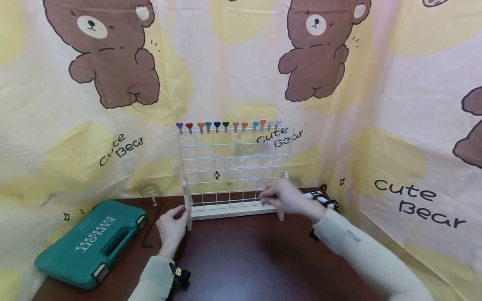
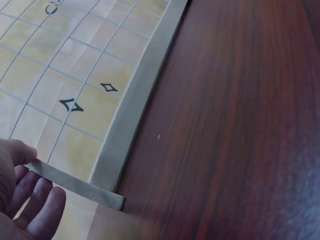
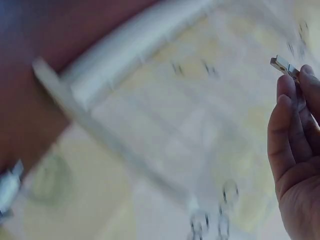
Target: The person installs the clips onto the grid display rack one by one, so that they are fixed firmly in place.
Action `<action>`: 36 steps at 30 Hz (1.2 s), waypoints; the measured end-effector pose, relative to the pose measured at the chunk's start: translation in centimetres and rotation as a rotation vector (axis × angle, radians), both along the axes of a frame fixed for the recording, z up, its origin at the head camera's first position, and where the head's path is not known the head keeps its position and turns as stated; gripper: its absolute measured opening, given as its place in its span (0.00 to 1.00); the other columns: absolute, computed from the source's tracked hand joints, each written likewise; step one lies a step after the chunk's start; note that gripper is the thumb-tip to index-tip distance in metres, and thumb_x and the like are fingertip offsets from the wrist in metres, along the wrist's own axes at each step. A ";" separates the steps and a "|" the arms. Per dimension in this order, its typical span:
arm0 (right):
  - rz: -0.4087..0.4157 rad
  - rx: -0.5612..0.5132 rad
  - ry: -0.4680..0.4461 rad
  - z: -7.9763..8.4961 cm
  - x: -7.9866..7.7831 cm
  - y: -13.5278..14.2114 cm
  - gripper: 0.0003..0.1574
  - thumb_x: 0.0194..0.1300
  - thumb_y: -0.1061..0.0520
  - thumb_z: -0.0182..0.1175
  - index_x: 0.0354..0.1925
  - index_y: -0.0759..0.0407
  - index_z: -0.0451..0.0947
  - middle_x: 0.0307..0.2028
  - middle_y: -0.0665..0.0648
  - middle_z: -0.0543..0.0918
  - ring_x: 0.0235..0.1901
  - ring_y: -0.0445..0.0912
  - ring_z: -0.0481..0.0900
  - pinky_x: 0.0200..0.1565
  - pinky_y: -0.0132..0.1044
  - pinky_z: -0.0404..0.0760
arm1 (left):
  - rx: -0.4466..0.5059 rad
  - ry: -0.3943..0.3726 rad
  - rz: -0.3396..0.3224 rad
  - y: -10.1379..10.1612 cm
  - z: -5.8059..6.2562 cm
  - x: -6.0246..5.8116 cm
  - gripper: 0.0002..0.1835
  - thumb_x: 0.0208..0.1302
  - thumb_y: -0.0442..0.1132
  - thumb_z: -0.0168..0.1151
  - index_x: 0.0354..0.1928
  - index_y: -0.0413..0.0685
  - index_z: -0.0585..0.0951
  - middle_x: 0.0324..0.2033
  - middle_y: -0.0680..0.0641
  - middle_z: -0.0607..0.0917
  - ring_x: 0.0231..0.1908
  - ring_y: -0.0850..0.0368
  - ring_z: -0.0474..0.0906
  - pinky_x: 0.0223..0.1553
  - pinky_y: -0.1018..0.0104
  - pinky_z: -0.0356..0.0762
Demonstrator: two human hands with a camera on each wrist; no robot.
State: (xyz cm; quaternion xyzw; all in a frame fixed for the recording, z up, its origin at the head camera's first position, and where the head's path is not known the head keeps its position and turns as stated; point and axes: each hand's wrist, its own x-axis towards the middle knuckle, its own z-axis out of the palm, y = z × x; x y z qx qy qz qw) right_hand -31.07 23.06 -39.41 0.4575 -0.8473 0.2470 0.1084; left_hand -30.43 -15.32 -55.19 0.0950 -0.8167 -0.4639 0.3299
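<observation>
A white wire grid stands upright in a wooden stand [image 1: 233,213] against the patterned cloth. Along its top wire sits a row of small heart-topped clothespins [image 1: 225,125] in several colours. My left hand [image 1: 173,228] is at the stand's left end, where thumb and fingers pinch the wooden side post [image 2: 75,183]. In front of the grid's lower right part is my right hand [image 1: 288,196]. The right wrist view shows its thumb and fingertips pinching a small clothespin [image 3: 285,66], apart from the grid; whether it has a heart is hidden.
To the left lies a teal tool case [image 1: 90,246], with a black hex key [image 1: 147,236] and a small bolt [image 1: 153,199] beside it. Dark cables with a white item [image 1: 325,200] lie behind the right forearm. Cloth hangs behind and at the right.
</observation>
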 end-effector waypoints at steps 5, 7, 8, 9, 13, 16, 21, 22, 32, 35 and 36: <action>-0.116 -0.177 -0.091 5.7 -1.9 2.6 0.09 0.65 0.68 0.72 0.44 0.63 0.92 0.36 0.56 0.92 0.29 0.50 0.89 0.29 0.36 0.85 | 0.005 -0.016 0.004 -0.1 0.0 0.0 0.13 0.60 0.45 0.81 0.44 0.47 0.94 0.39 0.44 0.94 0.43 0.44 0.89 0.43 0.49 0.79; -0.174 -0.216 -0.090 8.1 -2.5 3.5 0.09 0.66 0.68 0.72 0.44 0.62 0.92 0.36 0.58 0.91 0.29 0.51 0.87 0.27 0.35 0.83 | 0.007 -0.021 -0.001 -0.1 0.0 0.0 0.13 0.61 0.44 0.81 0.44 0.47 0.94 0.39 0.44 0.94 0.44 0.44 0.89 0.44 0.48 0.80; -0.195 -0.237 -0.095 9.3 -2.7 3.8 0.09 0.67 0.68 0.71 0.44 0.62 0.92 0.36 0.58 0.91 0.29 0.50 0.86 0.26 0.34 0.81 | 0.008 -0.025 -0.006 0.0 -0.1 0.0 0.13 0.61 0.44 0.81 0.44 0.47 0.94 0.40 0.44 0.94 0.44 0.44 0.89 0.44 0.48 0.80; -0.212 -0.262 -0.095 10.4 -2.9 4.2 0.09 0.67 0.68 0.70 0.44 0.62 0.91 0.36 0.59 0.90 0.30 0.48 0.85 0.26 0.32 0.80 | 0.008 -0.027 -0.009 0.0 -0.1 0.0 0.13 0.61 0.44 0.81 0.45 0.47 0.94 0.40 0.44 0.94 0.44 0.44 0.89 0.44 0.48 0.80; -0.269 -0.329 0.040 14.3 -4.2 5.2 0.07 0.67 0.69 0.70 0.43 0.65 0.91 0.35 0.63 0.90 0.27 0.39 0.81 0.24 0.27 0.73 | 0.011 -0.024 -0.012 -0.2 0.0 -0.1 0.13 0.60 0.45 0.81 0.44 0.47 0.94 0.39 0.45 0.94 0.43 0.45 0.89 0.43 0.49 0.81; -0.324 -0.330 0.207 16.2 -5.3 5.3 0.05 0.67 0.67 0.72 0.41 0.65 0.92 0.34 0.62 0.91 0.25 0.35 0.80 0.24 0.23 0.71 | 0.001 -0.008 -0.005 -0.4 0.0 -0.2 0.13 0.59 0.44 0.82 0.43 0.47 0.94 0.37 0.45 0.94 0.42 0.45 0.90 0.41 0.50 0.81; -0.429 -0.259 0.225 17.3 -6.6 5.0 0.05 0.67 0.61 0.74 0.40 0.62 0.93 0.35 0.60 0.92 0.22 0.34 0.79 0.23 0.23 0.71 | -0.005 0.007 -0.005 -0.4 0.0 -0.2 0.12 0.58 0.44 0.83 0.42 0.48 0.94 0.36 0.45 0.94 0.41 0.45 0.90 0.41 0.51 0.80; -0.444 -0.251 0.197 17.3 -6.7 4.9 0.06 0.67 0.60 0.74 0.40 0.61 0.93 0.35 0.60 0.92 0.21 0.34 0.78 0.22 0.24 0.70 | -0.006 0.006 -0.009 -0.4 -0.1 -0.2 0.12 0.58 0.44 0.83 0.42 0.48 0.94 0.36 0.45 0.94 0.41 0.46 0.90 0.41 0.50 0.80; -0.550 -0.270 0.166 15.5 -5.9 5.3 0.23 0.71 0.50 0.72 0.60 0.57 0.87 0.35 0.57 0.90 0.30 0.48 0.85 0.30 0.26 0.77 | 0.011 -0.003 -0.027 -0.2 -0.2 0.2 0.13 0.61 0.46 0.81 0.43 0.48 0.94 0.37 0.45 0.94 0.43 0.45 0.90 0.44 0.48 0.81; -0.549 -0.356 0.244 13.3 -4.2 4.9 0.26 0.71 0.51 0.72 0.63 0.58 0.84 0.32 0.56 0.88 0.27 0.47 0.84 0.29 0.25 0.78 | -0.027 -0.006 -0.025 -0.3 0.1 0.9 0.11 0.62 0.47 0.80 0.41 0.50 0.94 0.35 0.47 0.94 0.39 0.48 0.90 0.40 0.52 0.80; -0.532 -0.389 0.278 12.2 -3.6 4.7 0.25 0.71 0.53 0.72 0.62 0.59 0.85 0.31 0.56 0.88 0.26 0.47 0.84 0.28 0.24 0.78 | -0.055 0.004 -0.026 -0.4 0.3 1.2 0.10 0.62 0.46 0.80 0.40 0.50 0.94 0.34 0.48 0.94 0.37 0.49 0.89 0.38 0.54 0.79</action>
